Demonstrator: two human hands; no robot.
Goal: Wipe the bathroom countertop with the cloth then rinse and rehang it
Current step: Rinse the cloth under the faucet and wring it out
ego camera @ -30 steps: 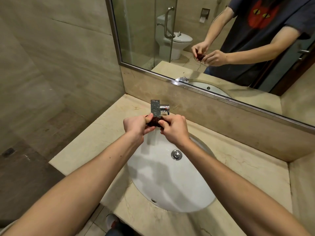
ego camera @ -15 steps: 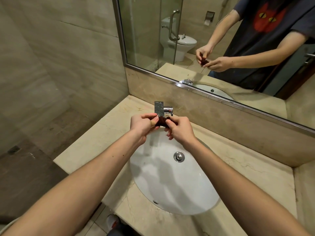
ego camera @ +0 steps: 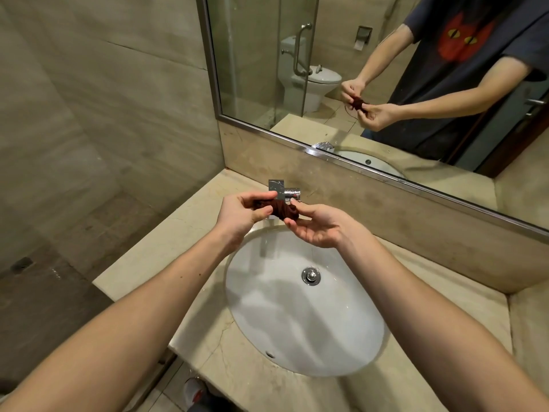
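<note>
A small dark red-brown cloth (ego camera: 284,211), bunched and twisted, hangs between both hands above the back of the white sink (ego camera: 306,322). My left hand (ego camera: 242,217) pinches its left end between thumb and fingers. My right hand (ego camera: 319,228), palm turned up, holds the right end with its fingertips. The chrome faucet (ego camera: 284,190) stands just behind the cloth, partly hidden by it. The beige marble countertop (ego camera: 166,242) surrounds the sink.
A wide mirror (ego camera: 267,69) runs along the back wall and reflects a person holding the cloth, a toilet and a glass partition. The drain plug (ego camera: 311,275) sits mid-basin. The counter's left edge drops to a dark floor (ego camera: 44,292). A shoe (ego camera: 194,391) shows below.
Both hands have drawn slightly apart and the right hand has turned palm up, showing more of the cloth. The camera has shifted a little.
</note>
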